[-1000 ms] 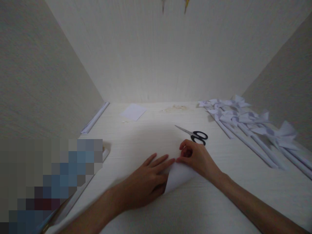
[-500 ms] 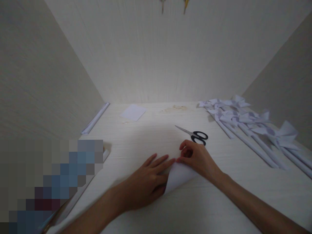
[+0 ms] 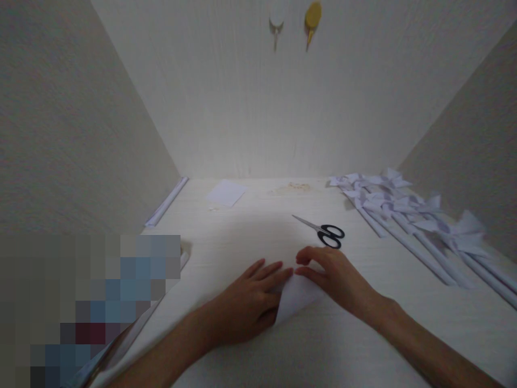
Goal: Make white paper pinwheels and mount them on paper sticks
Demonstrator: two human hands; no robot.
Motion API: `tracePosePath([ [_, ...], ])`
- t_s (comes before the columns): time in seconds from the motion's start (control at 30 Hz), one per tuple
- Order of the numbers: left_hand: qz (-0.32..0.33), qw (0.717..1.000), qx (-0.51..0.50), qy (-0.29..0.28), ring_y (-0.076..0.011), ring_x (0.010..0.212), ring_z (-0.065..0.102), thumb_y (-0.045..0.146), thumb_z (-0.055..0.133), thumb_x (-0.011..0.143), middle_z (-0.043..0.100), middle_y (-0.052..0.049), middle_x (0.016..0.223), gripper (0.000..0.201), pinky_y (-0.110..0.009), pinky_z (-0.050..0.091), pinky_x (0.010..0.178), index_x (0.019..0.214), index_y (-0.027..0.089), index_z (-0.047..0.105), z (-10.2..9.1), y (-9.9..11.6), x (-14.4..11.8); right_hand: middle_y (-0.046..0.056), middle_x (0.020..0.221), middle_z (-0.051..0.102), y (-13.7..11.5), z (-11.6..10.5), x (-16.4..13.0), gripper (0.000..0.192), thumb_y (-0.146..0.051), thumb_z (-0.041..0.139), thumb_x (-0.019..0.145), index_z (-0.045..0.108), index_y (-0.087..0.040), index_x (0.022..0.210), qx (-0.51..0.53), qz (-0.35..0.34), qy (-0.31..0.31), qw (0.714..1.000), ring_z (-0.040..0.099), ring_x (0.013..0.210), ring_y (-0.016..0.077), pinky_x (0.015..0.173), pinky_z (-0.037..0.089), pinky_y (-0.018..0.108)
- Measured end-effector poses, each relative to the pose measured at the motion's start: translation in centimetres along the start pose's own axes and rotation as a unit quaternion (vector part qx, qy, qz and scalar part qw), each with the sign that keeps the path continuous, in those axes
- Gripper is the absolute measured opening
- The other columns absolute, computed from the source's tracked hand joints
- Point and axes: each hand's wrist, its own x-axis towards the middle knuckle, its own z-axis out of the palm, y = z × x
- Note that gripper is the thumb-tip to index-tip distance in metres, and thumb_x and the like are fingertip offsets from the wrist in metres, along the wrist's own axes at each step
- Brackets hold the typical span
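Note:
A small sheet of white paper (image 3: 299,296), folded to a pointed shape, lies on the white tabletop in front of me. My left hand (image 3: 254,299) rests flat with its fingers spread, covering the paper's left side. The thumb of my right hand (image 3: 327,269) touches the top corner of the paper, close to my left index fingertip. My right fingers are bent above that thumb, with a small gap between. Just beyond my right hand lies a pair of scissors (image 3: 323,230) with black handles, its blades pointing to the far left.
Several white paper pinwheels (image 3: 388,205) on rolled paper sticks lie at the right. A square white sheet (image 3: 226,192) is at the back, with small pale bits (image 3: 299,187) right of it. A paper roll (image 3: 166,202) lies by the left wall. Two hooks (image 3: 313,16) hang on the back wall.
My right thumb and fingers have shifted slightly at the paper's corner, and the fingers look less curled. My left hand stays on the paper. The view has tilted up, showing more of the hooks.

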Motion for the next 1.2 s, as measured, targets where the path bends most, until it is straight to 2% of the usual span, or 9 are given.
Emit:
tracePosePath([
  [0.07,0.002,1.0,-0.003,0.009,-0.0224,0.122,0.02,0.014,0.043,0.073,0.027,-0.002,0.133,0.028,-0.041,0.015,0.1,0.097,0.02,0.056,0.1,0.0,0.0,0.004,0.076,0.062,-0.9,-0.1,-0.8,0.01,-0.025,0.046,0.078,0.054,-0.02,0.081,-0.028,-0.031,-0.034,0.999,0.056,0.072,0.018,0.065,0.04,0.03],
  [0.17,0.005,1.0,-0.007,0.019,-0.0227,0.121,0.021,0.014,0.044,0.072,0.025,-0.002,0.134,0.024,-0.041,0.015,0.1,0.092,0.019,0.057,0.2,-0.1,0.0,0.005,0.073,0.061,-1.8,-0.1,-1.6,0.01,-0.022,0.042,0.08,0.05,-0.019,0.085,-0.036,-0.023,-0.064,0.997,0.056,0.071,0.0185,0.062,0.04,0.028],
  [0.3,0.008,1.0,-0.008,0.024,-0.0231,0.121,0.021,0.013,0.043,0.072,0.025,-0.001,0.134,0.022,-0.042,0.014,0.1,0.088,0.019,0.058,0.4,-0.1,-0.1,0.005,0.076,0.059,-1.9,-0.1,-1.8,0.009,-0.019,0.037,0.082,0.046,-0.019,0.084,-0.02,-0.008,-0.064,0.998,0.056,0.073,0.0174,0.063,0.04,0.026],
  [0.6,0.005,0.997,-0.067,0.022,-0.0204,0.122,0.019,0.015,0.044,0.073,0.025,-0.002,0.134,0.018,-0.04,0.017,0.099,0.083,0.019,0.059,-0.4,-0.6,-0.6,0.007,0.089,0.058,-1.6,-0.5,-2.4,0.025,-0.008,0.031,0.079,0.048,-0.019,0.093,-0.004,-0.054,-0.064,0.996,0.054,0.084,0.0171,0.081,0.037,0.03],
  [0.73,-0.043,0.981,-0.145,0.124,-0.0155,0.112,0.038,0.025,0.04,0.079,0.047,-0.004,0.119,0.02,-0.034,0.029,0.095,0.087,0.019,0.057,0.0,-0.8,-0.4,0.008,0.095,0.056,-1.6,-0.4,-2.9,0.032,-0.003,0.029,0.076,0.046,-0.017,0.099,-0.008,-0.06,-0.06,0.996,0.053,0.089,0.016,0.087,0.034,0.033],
  [0.8,-0.044,0.974,-0.163,0.149,-0.0127,0.108,0.042,0.023,0.033,0.082,0.049,-0.006,0.116,0.026,-0.029,0.033,0.092,0.096,0.017,0.054,0.4,-0.1,0.1,0.008,0.101,0.055,-1.4,-0.2,-3.2,0.035,-0.001,0.03,0.074,0.045,-0.017,0.102,-0.009,-0.072,-0.064,0.995,0.051,0.094,0.0161,0.09,0.032,0.035],
  [0.93,0.009,0.99,-0.113,0.079,-0.0144,0.117,0.03,0.021,0.035,0.08,0.037,-0.008,0.127,0.042,-0.029,0.026,0.097,0.122,0.015,0.033,1.1,2.2,1.3,0.01,0.111,0.049,-0.5,0.4,-3.4,0.044,0.0,0.032,0.071,0.039,-0.015,0.111,-0.013,-0.081,-0.062,0.995,0.044,0.105,0.017,0.092,0.03,0.037],
  [1.07,0.003,0.997,-0.065,0.032,-0.0157,0.121,0.021,0.021,0.036,0.079,0.024,-0.008,0.134,0.052,-0.03,0.022,0.099,0.128,0.014,0.019,1.6,3.4,1.3,0.012,0.116,0.045,0.3,1.0,-3.5,0.049,0.001,0.029,0.07,0.033,-0.011,0.116,-0.027,-0.091,-0.061,0.994,0.041,0.108,0.0162,0.093,0.029,0.035],
  [1.2,0.014,0.999,-0.03,-0.007,-0.0179,0.124,0.011,0.032,0.039,0.079,0.015,-0.011,0.136,0.064,-0.033,0.018,0.101,0.13,0.01,0.006,1.7,3.6,0.8,0.013,0.121,0.041,0.5,1.1,-3.5,0.048,0.0,0.03,0.07,0.032,-0.009,0.117,-0.053,-0.108,-0.068,0.99,0.037,0.112,0.0172,0.094,0.028,0.035],
])
